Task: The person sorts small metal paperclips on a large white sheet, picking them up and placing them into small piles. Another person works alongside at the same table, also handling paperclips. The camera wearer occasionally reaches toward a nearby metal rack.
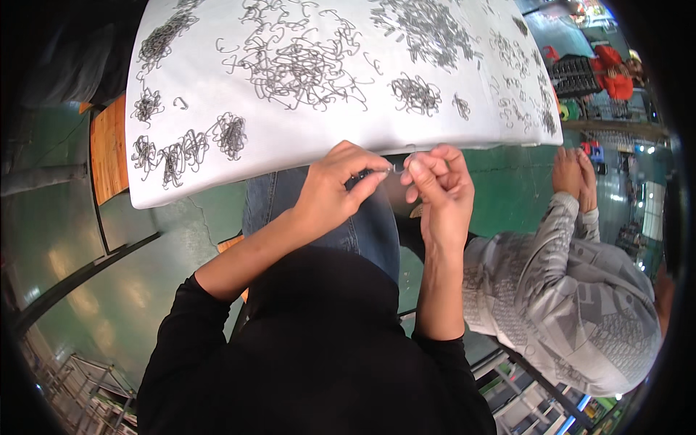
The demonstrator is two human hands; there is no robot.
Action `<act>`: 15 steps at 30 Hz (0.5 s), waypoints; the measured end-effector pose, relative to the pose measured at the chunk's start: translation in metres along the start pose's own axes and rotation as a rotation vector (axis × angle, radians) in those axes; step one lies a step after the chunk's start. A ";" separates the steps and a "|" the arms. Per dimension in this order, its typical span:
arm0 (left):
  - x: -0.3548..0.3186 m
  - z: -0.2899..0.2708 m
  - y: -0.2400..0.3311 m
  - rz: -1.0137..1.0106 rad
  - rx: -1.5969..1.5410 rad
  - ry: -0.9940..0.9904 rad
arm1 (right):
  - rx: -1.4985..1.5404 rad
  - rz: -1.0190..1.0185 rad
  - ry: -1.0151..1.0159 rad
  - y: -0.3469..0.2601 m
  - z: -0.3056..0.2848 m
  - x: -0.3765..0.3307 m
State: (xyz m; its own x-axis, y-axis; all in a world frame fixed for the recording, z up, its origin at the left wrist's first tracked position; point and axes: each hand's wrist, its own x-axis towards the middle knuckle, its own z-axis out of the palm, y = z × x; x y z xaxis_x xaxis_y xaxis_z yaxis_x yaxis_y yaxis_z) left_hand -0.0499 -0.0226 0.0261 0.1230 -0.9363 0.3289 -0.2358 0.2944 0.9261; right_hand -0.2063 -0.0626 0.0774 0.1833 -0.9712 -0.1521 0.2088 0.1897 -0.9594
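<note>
Just off the near edge of the white-covered table (304, 148), my two hands meet over my lap. My left hand (335, 183) is closed, thumb and forefinger pinching a small metal wire piece (394, 170) whose exact shape I cannot make out. Close beside it, my right hand (441, 177) has curled fingers and a thumb pressed against the forefinger, at the other end of the wire piece. A thin curved wire shows above the right fingertips. Beyond the hands, a large loose heap of curved metal wire hooks (297, 69) lies on the table.
Smaller hook bundles (230, 135) lie at the table's left, with another pile (415, 95) right of centre. Short dark metal pieces (428, 32) are heaped farther back. A co-worker in a grey patterned hoodie (573, 312) sits at right, hands together by the table's corner. A wooden bench (109, 152) stands left.
</note>
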 end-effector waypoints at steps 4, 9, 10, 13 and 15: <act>0.003 0.006 0.004 -0.038 -0.002 -0.035 | 0.054 -0.021 0.081 0.008 -0.004 -0.021; 0.007 0.016 0.004 -0.024 0.007 -0.041 | 0.093 -0.081 0.138 0.018 -0.011 -0.016; 0.008 0.017 0.004 -0.021 0.011 -0.041 | 0.094 -0.096 0.151 0.019 -0.011 -0.015; 0.011 0.021 0.000 -0.003 0.052 -0.058 | 0.062 -0.136 0.174 0.024 -0.010 -0.015; 0.013 0.025 -0.002 0.011 0.046 -0.047 | 0.048 -0.181 0.221 0.027 -0.008 -0.015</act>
State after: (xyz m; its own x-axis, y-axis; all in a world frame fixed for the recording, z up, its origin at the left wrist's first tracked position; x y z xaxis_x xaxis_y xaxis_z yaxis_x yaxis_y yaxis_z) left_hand -0.0715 -0.0403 0.0244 0.0749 -0.9412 0.3294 -0.2810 0.2970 0.9126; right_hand -0.2110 -0.0442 0.0523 -0.0734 -0.9968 -0.0322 0.2652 0.0116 -0.9641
